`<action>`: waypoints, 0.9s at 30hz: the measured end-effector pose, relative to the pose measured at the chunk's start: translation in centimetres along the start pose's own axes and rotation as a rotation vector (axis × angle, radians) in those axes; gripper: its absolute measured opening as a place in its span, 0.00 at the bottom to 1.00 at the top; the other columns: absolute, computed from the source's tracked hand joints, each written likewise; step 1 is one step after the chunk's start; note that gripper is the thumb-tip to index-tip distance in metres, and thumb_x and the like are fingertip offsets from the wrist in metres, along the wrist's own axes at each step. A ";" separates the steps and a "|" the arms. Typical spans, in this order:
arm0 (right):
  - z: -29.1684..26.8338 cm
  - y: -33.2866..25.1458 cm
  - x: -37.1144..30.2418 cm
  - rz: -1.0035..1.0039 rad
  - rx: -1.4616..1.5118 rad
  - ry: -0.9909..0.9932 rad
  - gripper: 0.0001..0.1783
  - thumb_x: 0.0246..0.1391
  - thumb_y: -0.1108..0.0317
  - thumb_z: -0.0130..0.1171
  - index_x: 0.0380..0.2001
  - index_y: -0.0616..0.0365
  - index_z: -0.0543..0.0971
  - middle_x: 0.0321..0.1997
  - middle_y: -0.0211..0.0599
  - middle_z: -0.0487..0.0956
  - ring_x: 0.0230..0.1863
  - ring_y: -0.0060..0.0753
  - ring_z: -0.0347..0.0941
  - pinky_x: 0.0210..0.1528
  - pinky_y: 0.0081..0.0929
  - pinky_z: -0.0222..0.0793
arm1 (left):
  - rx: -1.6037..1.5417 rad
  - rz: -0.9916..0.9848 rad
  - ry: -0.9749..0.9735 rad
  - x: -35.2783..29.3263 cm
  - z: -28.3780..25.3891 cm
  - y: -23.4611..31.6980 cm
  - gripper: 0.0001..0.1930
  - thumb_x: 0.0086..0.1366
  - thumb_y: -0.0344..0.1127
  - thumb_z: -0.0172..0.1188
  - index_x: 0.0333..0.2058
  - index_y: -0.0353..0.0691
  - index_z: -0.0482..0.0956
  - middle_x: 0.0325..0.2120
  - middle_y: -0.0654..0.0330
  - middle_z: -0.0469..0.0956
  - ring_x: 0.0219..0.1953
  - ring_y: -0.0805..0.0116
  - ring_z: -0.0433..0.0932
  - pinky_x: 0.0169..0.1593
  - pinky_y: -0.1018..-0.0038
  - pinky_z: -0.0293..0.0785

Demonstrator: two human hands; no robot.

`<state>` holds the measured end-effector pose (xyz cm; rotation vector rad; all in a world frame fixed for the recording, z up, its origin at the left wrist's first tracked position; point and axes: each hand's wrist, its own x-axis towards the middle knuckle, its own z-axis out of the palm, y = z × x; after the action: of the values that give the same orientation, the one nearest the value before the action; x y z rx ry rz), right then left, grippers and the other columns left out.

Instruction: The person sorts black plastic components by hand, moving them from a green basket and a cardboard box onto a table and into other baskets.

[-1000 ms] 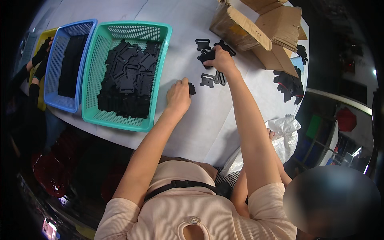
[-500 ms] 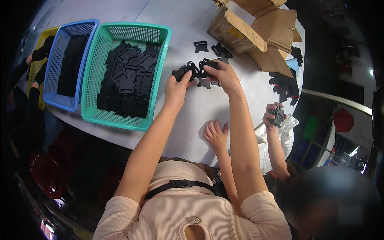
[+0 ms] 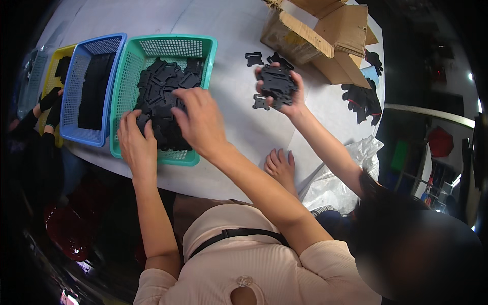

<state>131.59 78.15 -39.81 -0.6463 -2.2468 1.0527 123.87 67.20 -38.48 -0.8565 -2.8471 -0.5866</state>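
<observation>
A green basket in front of me to the left holds a heap of flat black plastic pieces, each with a slot at one end. My left hand reaches over the basket's near left side, thumb and forefinger apart at the heap's edge. My right hand is over the heap's right side, fingers bent and apart, tips at the pieces. I see no piece held in either hand, though some fingertips are partly hidden. On the table to the right lie a few loose pieces.
Beside me on the right, another person's hand holds a stack of black pieces; their other hand rests on the table. Behind stands an open cardboard box, with black gloves nearby. Left are blue and yellow baskets and a gloved co-worker.
Both my hands have moved left from the loose pieces to the green basket and no longer hold black pieces. The other person's hand has brought its pieces up over the table.
</observation>
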 end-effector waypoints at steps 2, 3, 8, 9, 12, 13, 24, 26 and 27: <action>-1.2 2.7 -1.5 0.071 -0.040 0.131 0.13 0.42 0.74 0.56 0.35 0.59 0.70 0.31 0.39 0.70 0.37 0.40 0.66 0.39 0.32 0.59 | -0.227 0.039 0.055 -0.3 -0.3 2.1 0.08 0.51 0.25 0.54 0.32 0.36 0.71 0.31 0.55 0.72 0.37 0.55 0.71 0.40 0.66 0.66; -2.0 4.9 -2.8 0.177 -0.068 0.080 0.12 0.43 0.74 0.54 0.34 0.59 0.70 0.32 0.39 0.70 0.38 0.41 0.65 0.40 0.34 0.58 | -0.351 0.064 0.076 -0.6 0.2 3.6 0.07 0.50 0.25 0.54 0.31 0.36 0.71 0.31 0.55 0.72 0.36 0.56 0.71 0.39 0.66 0.67; -3.9 11.4 -6.1 0.303 -0.552 0.089 0.15 0.43 0.72 0.55 0.38 0.60 0.70 0.37 0.39 0.72 0.44 0.40 0.66 0.46 0.36 0.58 | -0.643 0.208 -0.340 -5.9 3.1 9.5 0.05 0.47 0.21 0.50 0.25 0.36 0.71 0.26 0.56 0.71 0.30 0.60 0.72 0.33 0.70 0.68; -4.2 12.4 -5.4 0.326 -0.582 0.065 0.16 0.43 0.71 0.56 0.38 0.60 0.70 0.37 0.40 0.72 0.44 0.40 0.66 0.46 0.36 0.58 | -0.629 0.223 -0.441 -7.0 4.2 10.1 0.05 0.46 0.21 0.51 0.24 0.36 0.71 0.25 0.56 0.71 0.30 0.58 0.72 0.33 0.68 0.68; -6.9 15.0 -2.2 0.400 -0.691 -0.022 0.18 0.42 0.68 0.57 0.39 0.61 0.70 0.38 0.41 0.72 0.45 0.41 0.66 0.46 0.35 0.59 | -0.530 0.302 -0.410 -8.3 10.1 12.9 0.06 0.47 0.26 0.53 0.27 0.38 0.71 0.28 0.56 0.71 0.33 0.56 0.70 0.35 0.64 0.66; -5.2 15.1 -1.1 0.388 -0.660 -0.096 0.19 0.41 0.68 0.58 0.39 0.61 0.70 0.38 0.42 0.72 0.45 0.41 0.66 0.46 0.35 0.60 | -0.420 0.257 -0.375 -7.7 11.6 12.5 0.07 0.47 0.27 0.54 0.28 0.39 0.72 0.30 0.57 0.70 0.36 0.57 0.68 0.35 0.63 0.65; -10.4 16.7 -1.6 0.872 -0.631 -0.215 0.29 0.37 0.58 0.64 0.41 0.64 0.70 0.40 0.48 0.72 0.45 0.44 0.68 0.44 0.34 0.64 | -0.234 0.293 -0.506 -3.3 18.0 15.7 0.21 0.40 0.34 0.66 0.33 0.37 0.69 0.34 0.55 0.70 0.40 0.57 0.68 0.38 0.63 0.64; -11.4 17.2 -1.7 0.865 -0.632 -0.244 0.30 0.35 0.57 0.65 0.40 0.66 0.70 0.38 0.48 0.73 0.44 0.45 0.69 0.44 0.34 0.64 | -0.231 0.265 -0.575 -2.9 17.2 16.2 0.21 0.40 0.34 0.66 0.34 0.36 0.68 0.34 0.54 0.70 0.40 0.56 0.68 0.39 0.63 0.65; -11.5 17.5 -1.5 0.845 -0.624 -0.266 0.31 0.33 0.57 0.66 0.39 0.66 0.70 0.36 0.49 0.74 0.43 0.45 0.70 0.44 0.35 0.64 | -0.228 0.248 -0.608 -2.9 16.9 16.3 0.22 0.41 0.34 0.66 0.34 0.35 0.68 0.34 0.53 0.70 0.40 0.56 0.68 0.39 0.63 0.65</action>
<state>143.54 93.23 -48.12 -1.9367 -2.5905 0.7786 135.35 84.90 -49.26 -1.6483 -3.1358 -0.7285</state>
